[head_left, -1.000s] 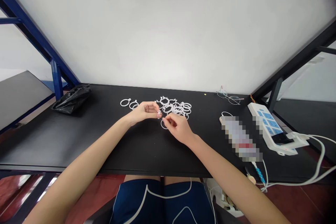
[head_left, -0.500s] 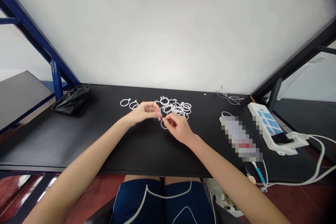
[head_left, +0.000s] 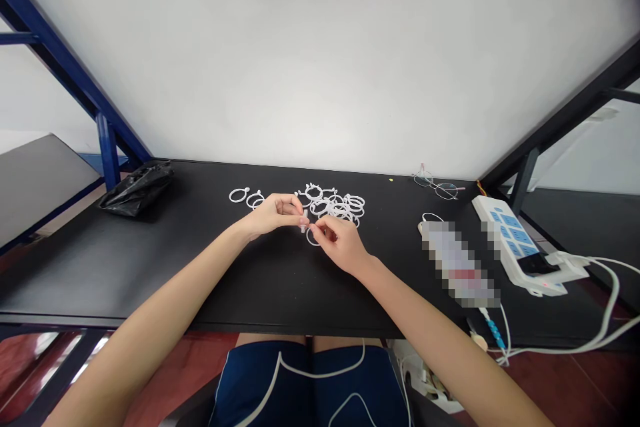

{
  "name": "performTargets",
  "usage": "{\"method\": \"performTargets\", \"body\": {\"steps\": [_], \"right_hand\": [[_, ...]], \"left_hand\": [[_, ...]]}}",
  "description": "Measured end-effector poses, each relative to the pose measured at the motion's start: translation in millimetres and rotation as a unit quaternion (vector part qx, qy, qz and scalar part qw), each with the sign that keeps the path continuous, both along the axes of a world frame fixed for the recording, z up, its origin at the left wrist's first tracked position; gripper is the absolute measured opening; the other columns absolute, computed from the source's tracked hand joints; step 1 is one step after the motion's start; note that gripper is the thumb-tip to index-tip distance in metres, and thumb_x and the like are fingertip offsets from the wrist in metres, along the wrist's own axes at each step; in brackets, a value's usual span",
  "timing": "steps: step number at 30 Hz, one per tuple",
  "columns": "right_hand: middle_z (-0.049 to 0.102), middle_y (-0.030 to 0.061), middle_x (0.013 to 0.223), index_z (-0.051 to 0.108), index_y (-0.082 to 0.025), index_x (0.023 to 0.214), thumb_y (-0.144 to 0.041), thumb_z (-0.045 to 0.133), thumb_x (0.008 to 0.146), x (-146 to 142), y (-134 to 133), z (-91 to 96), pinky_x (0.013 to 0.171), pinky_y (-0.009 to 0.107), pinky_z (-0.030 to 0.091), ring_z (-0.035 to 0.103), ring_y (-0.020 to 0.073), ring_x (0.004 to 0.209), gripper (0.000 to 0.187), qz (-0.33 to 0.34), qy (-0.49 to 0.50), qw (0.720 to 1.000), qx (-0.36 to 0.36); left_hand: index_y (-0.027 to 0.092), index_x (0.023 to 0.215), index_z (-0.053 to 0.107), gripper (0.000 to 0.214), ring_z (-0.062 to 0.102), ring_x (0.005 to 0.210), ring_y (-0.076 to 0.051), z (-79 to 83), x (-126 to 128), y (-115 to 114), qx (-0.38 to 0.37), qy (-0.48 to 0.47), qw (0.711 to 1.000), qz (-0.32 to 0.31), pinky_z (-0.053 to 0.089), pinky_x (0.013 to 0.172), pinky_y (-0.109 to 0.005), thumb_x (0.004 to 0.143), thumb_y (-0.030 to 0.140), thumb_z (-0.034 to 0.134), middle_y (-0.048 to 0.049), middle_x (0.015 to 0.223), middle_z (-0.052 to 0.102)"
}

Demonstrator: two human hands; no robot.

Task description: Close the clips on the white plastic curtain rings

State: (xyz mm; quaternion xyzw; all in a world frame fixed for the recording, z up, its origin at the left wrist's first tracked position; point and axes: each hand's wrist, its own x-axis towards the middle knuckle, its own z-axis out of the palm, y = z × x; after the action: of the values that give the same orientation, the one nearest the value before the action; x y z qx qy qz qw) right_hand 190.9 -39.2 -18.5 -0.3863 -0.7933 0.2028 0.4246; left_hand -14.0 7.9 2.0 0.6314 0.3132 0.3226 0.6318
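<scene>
My left hand [head_left: 274,213] and my right hand [head_left: 341,241] meet over the middle of the black table [head_left: 210,267]. Both pinch one white plastic ring [head_left: 313,236]: the left fingertips grip a small white piece at its top, the right fingers hold its side. Just behind the hands lies a pile of several white rings [head_left: 334,203]. Two more white rings [head_left: 247,197] lie side by side to the left of the pile.
A crumpled black bag [head_left: 136,188] sits at the table's far left. Spectacles [head_left: 436,185] lie at the back right. A blurred object [head_left: 459,263], a white power strip [head_left: 515,242] and white cables [head_left: 607,293] fill the right side.
The hands stay almost still; the fingertips have drawn slightly closer together on the ring.
</scene>
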Motion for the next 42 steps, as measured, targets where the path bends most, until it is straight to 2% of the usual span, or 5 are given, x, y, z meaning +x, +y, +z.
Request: {"method": "performTargets", "body": {"steps": [9,27,37,42], "right_hand": [[0.055,-0.0038,0.057,0.054,-0.021,0.071,-0.026,0.052,0.091,-0.8,-0.5,0.9,0.051,0.023,0.037,0.045,0.0086,0.045,0.021,-0.002,0.008,1.000,0.011],[0.056,-0.0033,0.060,0.054,-0.020,0.072,-0.025,0.053,0.091,-1.4,-0.3,0.4,0.051,0.022,0.039,0.047,0.0082,0.047,0.020,-0.017,0.019,0.999,0.042],[0.057,-0.0036,0.060,0.055,-0.020,0.073,-0.023,0.054,0.090,-1.2,-0.2,-0.8,0.051,0.021,0.039,0.048,0.0080,0.047,0.017,-0.014,0.023,0.998,0.049],[0.058,-0.0033,0.060,0.055,-0.020,0.072,-0.023,0.054,0.090,-1.8,-0.3,0.3,0.050,0.021,0.039,0.047,0.0080,0.047,0.018,-0.018,0.024,0.998,0.056]], "left_hand": [[0.013,0.077,0.060,0.028,0.071,0.078,-0.017,1.1,1.0,-0.7,-0.009,0.004,1.000,0.025,0.055,0.081,-0.031,0.066,0.024,0.083,-0.0044,0.077,0.073],[0.014,0.083,0.065,0.022,0.069,0.085,-0.016,-1.2,1.7,-0.1,0.020,0.011,0.999,0.039,0.053,0.085,-0.030,0.074,0.030,0.078,-0.0039,0.082,0.072],[0.015,0.095,0.068,0.035,0.069,0.091,-0.019,-6.3,1.7,2.5,0.023,-0.002,0.999,0.035,0.054,0.091,-0.036,0.065,0.024,0.084,-0.0071,0.095,0.074],[0.015,0.092,0.068,0.028,0.070,0.090,-0.017,-5.6,2.3,1.9,0.021,-0.009,0.999,0.039,0.055,0.090,-0.033,0.070,0.024,0.081,-0.0064,0.093,0.075]]}}
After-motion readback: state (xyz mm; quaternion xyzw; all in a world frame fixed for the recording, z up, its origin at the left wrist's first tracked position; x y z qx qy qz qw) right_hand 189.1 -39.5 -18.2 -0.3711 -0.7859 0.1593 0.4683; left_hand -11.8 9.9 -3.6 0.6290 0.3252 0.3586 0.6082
